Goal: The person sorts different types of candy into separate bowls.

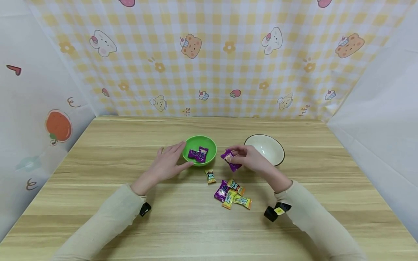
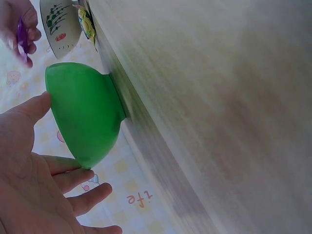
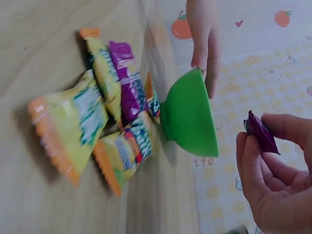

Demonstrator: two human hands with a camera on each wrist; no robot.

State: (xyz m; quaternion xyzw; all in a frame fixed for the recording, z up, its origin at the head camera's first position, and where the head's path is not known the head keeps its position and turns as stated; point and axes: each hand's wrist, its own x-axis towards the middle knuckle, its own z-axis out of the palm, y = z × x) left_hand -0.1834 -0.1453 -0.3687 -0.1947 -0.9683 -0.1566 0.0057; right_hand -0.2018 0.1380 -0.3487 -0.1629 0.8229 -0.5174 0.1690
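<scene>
On the table stands a green bowl (image 1: 211, 156) with purple-wrapped candies (image 1: 201, 154) inside. My left hand (image 1: 168, 162) is at its left side, thumb and fingers spread and fairly straight; in the left wrist view the thumb tip and a finger touch the rim of the green bowl (image 2: 85, 114). Between thumb and fingers, my right hand (image 1: 250, 158) pinches a purple-wrapped candy (image 1: 228, 156) above the table, right of the green bowl. The right wrist view shows this purple candy (image 3: 261, 132) edge-on at the fingertips, higher than the bowl's rim.
A white bowl (image 1: 266, 146) with a dark rim stands behind the right hand. Nearer me lie a purple candy (image 1: 222, 191) and several yellow candies (image 1: 242, 201) in a cluster. One yellow candy (image 1: 210, 176) lies just in front of the green bowl. A checked curtain (image 1: 212, 72) hangs behind the table.
</scene>
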